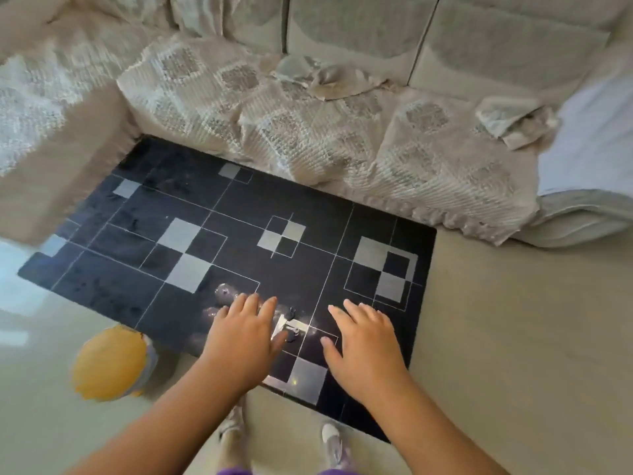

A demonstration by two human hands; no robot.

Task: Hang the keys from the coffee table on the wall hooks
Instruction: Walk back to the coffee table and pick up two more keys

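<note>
Keys [291, 326] lie flat on the dark glass coffee table [239, 234], close to its near edge at about 6 o'clock on the tabletop, where a bright glare patch partly washes them out; a small dark fob or ring seems attached, though blur hides the detail. They sit in the gap between both hands, which is likely why the arms come in together from 6 o'clock. The left hand [245, 332] hovers palm down with fingers spread and loosely extended, its thumb tip right at the keys' 9 o'clock side; whether it touches them I cannot tell. It has hold of nothing. The right hand [364, 341] is likewise flat, open and empty, near the keys at their 3 o'clock. Lying flat on slick glass, the keys probably need a pinch or a slide to the edge. No wall hooks are in view. A sofa [342, 132] with a crumpled throw fills 12 o'clock, and a yellow cushion [109, 365] rests at 8 o'clock.
</note>
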